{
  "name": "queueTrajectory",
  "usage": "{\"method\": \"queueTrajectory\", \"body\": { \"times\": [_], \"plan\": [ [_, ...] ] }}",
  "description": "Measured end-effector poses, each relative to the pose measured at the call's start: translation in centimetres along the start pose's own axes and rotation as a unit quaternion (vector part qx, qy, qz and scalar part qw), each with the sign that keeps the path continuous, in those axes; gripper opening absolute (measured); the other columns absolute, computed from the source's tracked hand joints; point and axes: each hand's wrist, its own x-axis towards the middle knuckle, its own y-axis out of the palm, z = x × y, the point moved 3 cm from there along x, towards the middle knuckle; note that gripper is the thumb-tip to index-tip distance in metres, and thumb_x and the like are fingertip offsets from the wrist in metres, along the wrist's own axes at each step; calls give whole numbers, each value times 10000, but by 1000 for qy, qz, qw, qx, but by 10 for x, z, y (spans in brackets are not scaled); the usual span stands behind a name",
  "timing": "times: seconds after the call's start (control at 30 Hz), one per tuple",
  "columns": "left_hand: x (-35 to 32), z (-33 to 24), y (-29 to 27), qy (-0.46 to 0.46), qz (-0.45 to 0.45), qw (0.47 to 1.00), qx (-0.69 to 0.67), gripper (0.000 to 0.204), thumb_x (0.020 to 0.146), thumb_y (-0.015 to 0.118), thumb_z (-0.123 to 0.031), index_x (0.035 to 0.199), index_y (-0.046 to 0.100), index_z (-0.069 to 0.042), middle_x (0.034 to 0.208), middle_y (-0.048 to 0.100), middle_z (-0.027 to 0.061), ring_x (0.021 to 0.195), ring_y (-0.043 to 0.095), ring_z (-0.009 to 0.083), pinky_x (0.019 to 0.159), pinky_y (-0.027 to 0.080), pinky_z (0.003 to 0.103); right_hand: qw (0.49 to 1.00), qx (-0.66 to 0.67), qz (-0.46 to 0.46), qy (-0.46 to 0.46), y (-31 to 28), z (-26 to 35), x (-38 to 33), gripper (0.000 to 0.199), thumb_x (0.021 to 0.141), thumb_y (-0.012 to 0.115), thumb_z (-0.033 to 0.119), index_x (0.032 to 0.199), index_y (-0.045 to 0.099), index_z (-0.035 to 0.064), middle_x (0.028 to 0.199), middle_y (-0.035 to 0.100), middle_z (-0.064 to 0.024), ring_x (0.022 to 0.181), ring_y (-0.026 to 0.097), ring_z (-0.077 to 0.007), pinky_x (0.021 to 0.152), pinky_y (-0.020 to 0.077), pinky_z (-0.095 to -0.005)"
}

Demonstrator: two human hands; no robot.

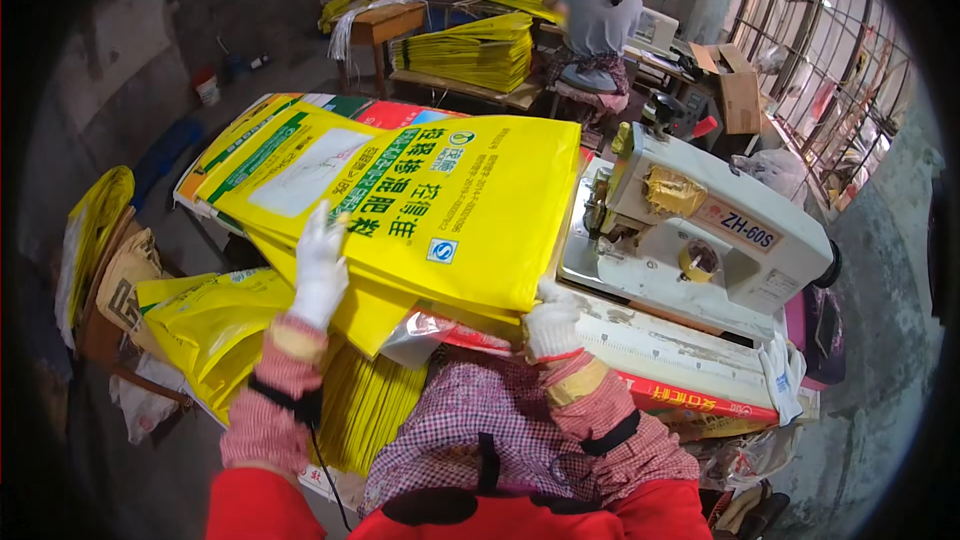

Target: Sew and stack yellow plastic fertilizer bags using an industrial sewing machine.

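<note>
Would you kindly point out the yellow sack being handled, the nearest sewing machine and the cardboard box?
Yellow sack (405, 202): head view, its printed face.
Sewing machine (682, 228): head view, its pale arm.
Cardboard box (741, 102): head view, its side.

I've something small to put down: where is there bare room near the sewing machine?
A white ruled strip looks bare along the near side of the sewing machine, between the right hand and the white cloth. Left of the machine is crowded with yellow sacks.
</note>
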Motion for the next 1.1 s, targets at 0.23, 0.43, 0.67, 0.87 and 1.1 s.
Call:
{"method": "queueTrajectory", "body": {
  "times": [0.23, 0.43, 0.67, 0.87, 1.1],
  "plan": [
    [-134, -91, -9, -388, 96, 511, -761, 407, 921, 461, -423, 1126, 477, -71, 1032, 545, 66, 965, 558, 183, 790, 482, 372, 893, -307, 159, -288, 60, 4, -44, 197, 701, 492, 7, 828, 632, 62, 778, 581, -169, 751, 558, -366, 651, 458, -415],
    [-138, -93, -16, -409, 78, 492, -765, 437, 940, 400, -408, 1226, 440, -81, 1173, 536, 93, 1049, 527, 218, 827, 444, 391, 699, -503, 473, -186, 114, 29, -84, 173, 778, 530, 182, 893, 582, 64, 832, 602, -169, 711, 612, -358, 610, 501, -423],
    [-166, -68, -2, -328, 143, 608, -708, 472, 944, 380, -387, 1264, 429, -43, 1198, 537, 102, 1038, 543, 243, 869, 436, 368, 632, -501, 540, -241, 109, -2, -102, 312, 799, 542, 166, 1101, 540, 87, 991, 595, -103, 856, 626, -290, 713, 508, -385],
    [-138, -85, -49, -408, 84, 625, -660, 454, 953, 385, -359, 1208, 449, 12, 1072, 589, 128, 974, 578, 225, 819, 470, 324, 776, -548, 308, -53, 54, 19, -34, 285, 820, 501, 213, 1071, 615, 142, 1051, 621, -136, 1019, 566, -305, 864, 456, -383],
    [-144, -57, -56, -369, 54, 667, -645, 471, 948, 399, -370, 1219, 440, 13, 1081, 586, 127, 989, 569, 223, 832, 460, 325, 609, -635, 272, -389, 88, 6, -3, 309, 825, 503, 243, 1091, 613, 131, 1028, 634, -124, 951, 594, -321, 821, 474, -393]
  ]
}}
